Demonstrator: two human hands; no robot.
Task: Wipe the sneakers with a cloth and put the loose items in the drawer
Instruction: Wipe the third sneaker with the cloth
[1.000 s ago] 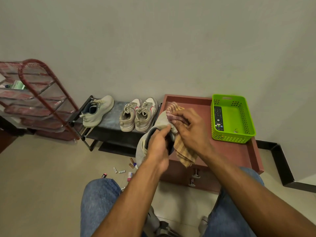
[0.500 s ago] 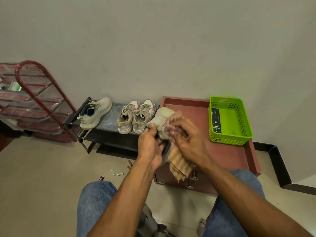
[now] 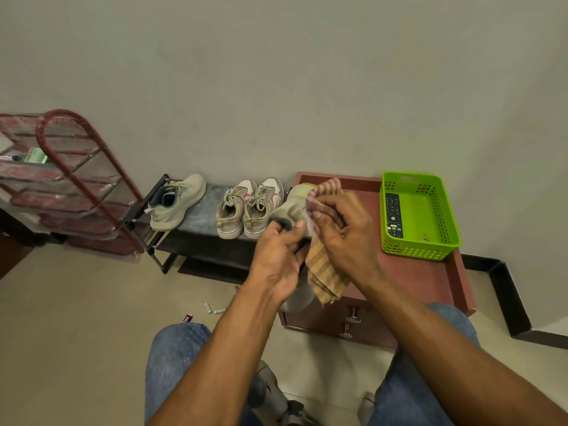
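Centrally, the person's left hand grips a pale grey-green fabric sneaker, its fingers curled round the shoe's heel end with the thumb pressed on the upper; the shoe is held in the air in front of the reddish-brown wooden drawer cabinet. The right hand pinches a striped tan-and-maroon cloth against the sneaker's side, fingers curled into the fabric, and the cloth's loose end hangs down below both hands.

On the low black metal shoe rack to the left sit the matching single pale sneaker and, just beside it towards the cabinet, a pair of beige lace-up sneakers with pink accents. A bright green perforated plastic basket stands on the cabinet's top surface at its far right, with a black remote control lying inside along its left wall. Small white batteries and a red-tipped dark small item lie scattered on the beige tiled floor near the person's left knee. A red tubular metal rack wrapped in clear plastic leans at the far left.
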